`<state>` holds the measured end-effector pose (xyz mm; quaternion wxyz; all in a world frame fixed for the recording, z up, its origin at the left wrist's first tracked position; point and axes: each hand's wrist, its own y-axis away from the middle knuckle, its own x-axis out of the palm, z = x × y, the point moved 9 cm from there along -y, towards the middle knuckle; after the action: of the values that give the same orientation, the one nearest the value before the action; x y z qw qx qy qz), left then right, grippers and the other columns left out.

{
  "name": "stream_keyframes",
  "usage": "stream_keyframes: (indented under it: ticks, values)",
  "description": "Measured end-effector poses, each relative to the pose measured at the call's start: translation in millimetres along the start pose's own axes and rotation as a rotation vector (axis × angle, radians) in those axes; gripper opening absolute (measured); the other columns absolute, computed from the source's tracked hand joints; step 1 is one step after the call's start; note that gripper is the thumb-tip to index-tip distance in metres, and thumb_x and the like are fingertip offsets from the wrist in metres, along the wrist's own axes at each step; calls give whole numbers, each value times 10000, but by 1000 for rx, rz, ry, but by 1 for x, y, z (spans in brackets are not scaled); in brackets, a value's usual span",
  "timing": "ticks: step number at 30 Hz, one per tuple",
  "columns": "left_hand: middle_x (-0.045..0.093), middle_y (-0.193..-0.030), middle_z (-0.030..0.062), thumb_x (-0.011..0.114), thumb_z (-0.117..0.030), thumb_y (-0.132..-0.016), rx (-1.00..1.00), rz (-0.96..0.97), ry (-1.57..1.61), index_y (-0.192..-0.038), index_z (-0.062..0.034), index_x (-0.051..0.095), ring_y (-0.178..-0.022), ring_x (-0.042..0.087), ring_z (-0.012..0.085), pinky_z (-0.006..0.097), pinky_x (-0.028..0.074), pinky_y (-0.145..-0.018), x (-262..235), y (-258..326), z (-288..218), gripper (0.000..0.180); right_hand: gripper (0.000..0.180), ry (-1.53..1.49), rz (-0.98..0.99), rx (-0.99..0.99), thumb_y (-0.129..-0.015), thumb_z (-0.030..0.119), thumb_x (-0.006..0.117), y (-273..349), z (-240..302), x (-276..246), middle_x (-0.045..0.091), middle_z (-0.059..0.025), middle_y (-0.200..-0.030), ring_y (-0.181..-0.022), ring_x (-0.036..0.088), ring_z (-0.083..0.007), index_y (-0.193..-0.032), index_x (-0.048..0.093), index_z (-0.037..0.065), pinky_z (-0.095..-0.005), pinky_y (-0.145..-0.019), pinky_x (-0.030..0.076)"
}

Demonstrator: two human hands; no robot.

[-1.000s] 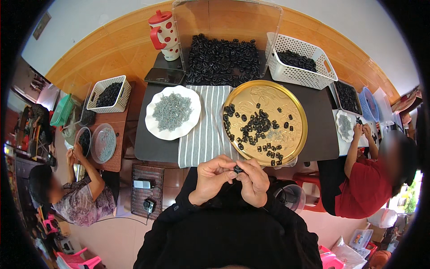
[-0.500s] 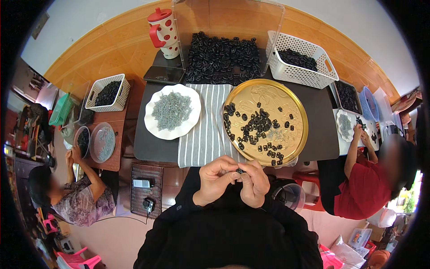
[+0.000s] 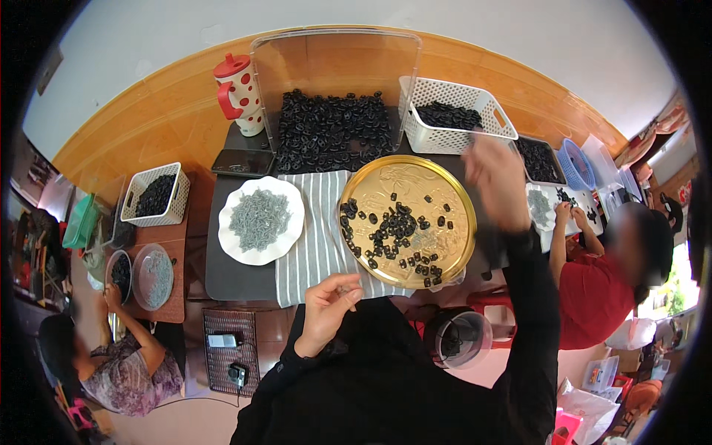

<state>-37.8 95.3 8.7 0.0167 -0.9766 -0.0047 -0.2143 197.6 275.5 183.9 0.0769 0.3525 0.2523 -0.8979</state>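
Black pieces [image 3: 397, 231] lie scattered on the gold tray [image 3: 445, 256], pointing every way, none sharing an axis. Right hand [image 3: 495, 178] hovers blurred above the tray's far right rim, its grip unclear. Left hand [image 3: 328, 308] sits curled near the striped cloth [image 3: 315, 245], fingertips pinched together, apart from the right.
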Motion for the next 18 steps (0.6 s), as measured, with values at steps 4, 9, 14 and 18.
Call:
stream_keyframes:
  ticks: [4, 9, 14, 18]
  values:
    - [618, -898, 40, 629, 11, -847, -24, 31, 19, -1090, 4, 628, -749, 565, 80, 197, 449, -593, 2, 1, 4, 243, 207, -886, -247, 383, -890, 71, 559, -27, -71, -3, 631, -83, -848, -723, 588, -125, -1068, 557, -36, -231, -604, 472]
    - [623, -853, 33, 628, -11, -855, -47, -45, 5, -1068, 16, 633, -726, 560, 78, 196, 442, -581, -14, 4, 11, 214, 125, -604, 198, 475, -830, 58, 609, 27, -69, 69, 645, -63, -769, -620, 589, -99, -916, 642, -27, -207, -561, 468]
    - [621, -833, 25, 632, -29, -859, -114, 2, -36, -1052, 2, 645, -718, 557, 70, 189, 433, -570, -5, -1, 12, 196, 175, -173, 410, 251, -792, 68, 615, 60, -74, 103, 641, -108, -739, -640, 607, -155, -915, 637, -55, -277, -580, 471]
    - [619, -825, 19, 631, -33, -862, -107, 10, -15, -1055, -2, 645, -720, 556, 65, 187, 431, -569, -2, -3, 14, 197, 169, 63, 333, -31, -747, 77, 621, 42, -54, 119, 612, -189, -809, -747, 604, -338, -888, 651, -12, -401, -666, 475]
